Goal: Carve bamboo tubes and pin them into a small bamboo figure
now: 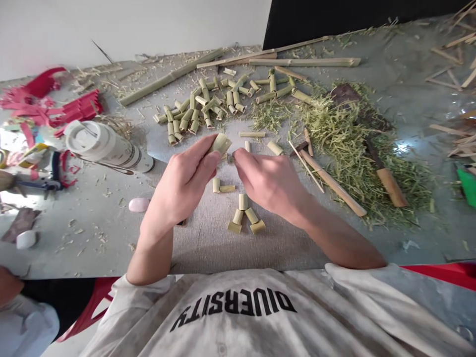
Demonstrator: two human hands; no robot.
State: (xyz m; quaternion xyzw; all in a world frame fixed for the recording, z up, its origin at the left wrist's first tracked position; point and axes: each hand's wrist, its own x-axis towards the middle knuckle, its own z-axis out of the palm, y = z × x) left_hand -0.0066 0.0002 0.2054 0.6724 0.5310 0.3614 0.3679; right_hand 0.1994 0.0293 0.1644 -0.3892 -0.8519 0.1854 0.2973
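Note:
My left hand [184, 173] is closed, pinching a short split bamboo piece [222, 144] between thumb and fingers. Close beside it, my right hand [273, 181] is closed in a pinch over the grey mat [208, 248]; what its fingertips hold is hidden. Below my hands, short bamboo pieces [243, 202] lie in a figure-like shape with two spread legs. Two more bits, one upright-looking bamboo piece [216, 185] and a thin one [227, 188], lie between my wrists. Beyond my fingers are a bamboo strip [252, 134] and a short bamboo tube [275, 148].
Cut bamboo segments [193, 111] are heaped at the back, with long bamboo poles [305, 62] behind. On the right, a wooden-handled blade [391, 187] lies on green shavings [330, 148] near a hammer-like tool [334, 184]. A white lidded cup [107, 146], pliers [40, 184] and red scraps [78, 109] are left.

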